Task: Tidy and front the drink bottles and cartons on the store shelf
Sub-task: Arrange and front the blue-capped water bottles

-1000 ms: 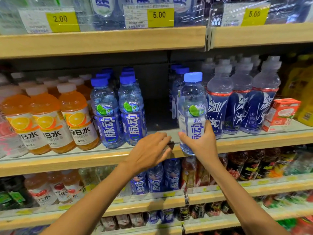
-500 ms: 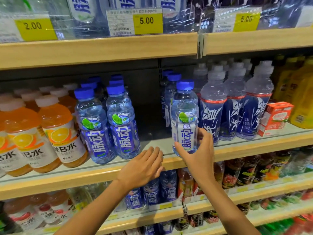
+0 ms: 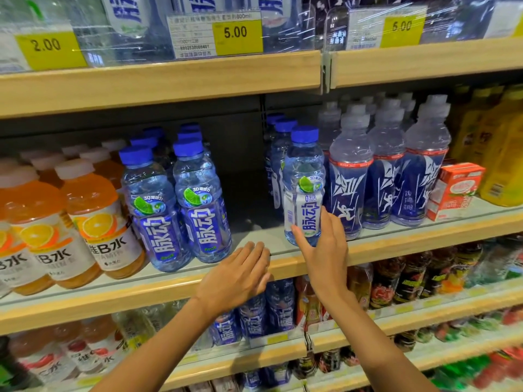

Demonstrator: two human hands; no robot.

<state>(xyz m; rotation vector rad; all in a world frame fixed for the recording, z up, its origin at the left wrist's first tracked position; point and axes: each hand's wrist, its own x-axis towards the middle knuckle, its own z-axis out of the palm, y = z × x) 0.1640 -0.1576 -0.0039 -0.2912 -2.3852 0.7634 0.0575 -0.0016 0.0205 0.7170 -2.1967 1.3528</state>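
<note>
A clear bottle with a blue cap and blue label (image 3: pixel 304 179) stands upright at the front of the middle shelf (image 3: pixel 396 244). My right hand (image 3: pixel 325 247) grips its lower part, thumb on the left side and fingers round the right. My left hand (image 3: pixel 240 275) hovers flat with straight fingers at the shelf's front lip, holding nothing. Two matching blue-capped bottles (image 3: pixel 198 205) stand to the left across a bare gap. More of them line up behind the held bottle.
Orange drink bottles (image 3: pixel 96 222) fill the left of the shelf. Taller bottles with pale caps and dark blue labels (image 3: pixel 351 176) stand right of the held bottle, then a red-and-white carton (image 3: pixel 455 190) and yellow bottles (image 3: pixel 503 154). Stocked shelves run above and below.
My left hand has uncurled and lies flat at the shelf lip. The held bottle has turned a little so its label faces more to the front.
</note>
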